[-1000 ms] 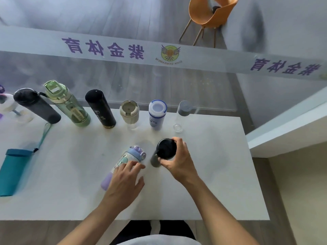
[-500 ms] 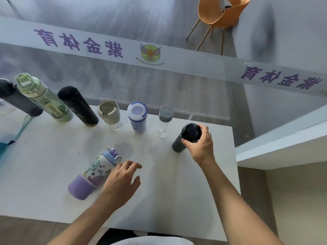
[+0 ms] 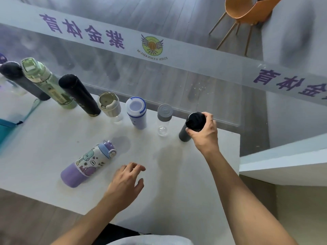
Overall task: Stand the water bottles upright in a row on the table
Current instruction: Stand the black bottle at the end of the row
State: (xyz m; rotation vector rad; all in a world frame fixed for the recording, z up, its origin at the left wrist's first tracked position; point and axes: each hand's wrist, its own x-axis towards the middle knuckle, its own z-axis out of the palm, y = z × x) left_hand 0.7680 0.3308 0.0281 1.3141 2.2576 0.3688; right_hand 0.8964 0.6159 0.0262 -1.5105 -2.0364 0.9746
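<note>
Big white tabletop (image 3: 44,142) takes up most of the view, with a glass wall right behind it carrying a frosted band of purple characters (image 3: 83,32) and a round logo (image 3: 152,45). An orange chair (image 3: 247,13) sits on the far side of the glass, top right.

Along the back edge of the tabletop there's a row of bottles standing up. From the left: a dark grey bottle (image 3: 19,80), a green bottle (image 3: 44,82) with a flip lid, a tall black flask (image 3: 78,94), a beige-lid bottle (image 3: 109,105) with a clear base, a blue-rim bottle (image 3: 137,112), then a clear bottle (image 3: 163,119) with a grey cap. They're close together but not touching, as far as I can see. A bit of a teal sleeve (image 3: 7,126) pokes in at the far left edge.

At the right end of the row, just beside the clear one, is the grey flask (image 3: 184,134). It's upright with its base on the tabletop. The right hand (image 3: 205,133) has its fingers wrapped round the black cap, grasping it from above.

The purple bottle (image 3: 88,163) with cartoon print is lying on its side in front of the row, lid pointing toward the back.

The left hand (image 3: 125,183) is just right of it, not touching, fingers loose and spread, holding nothing.
</note>
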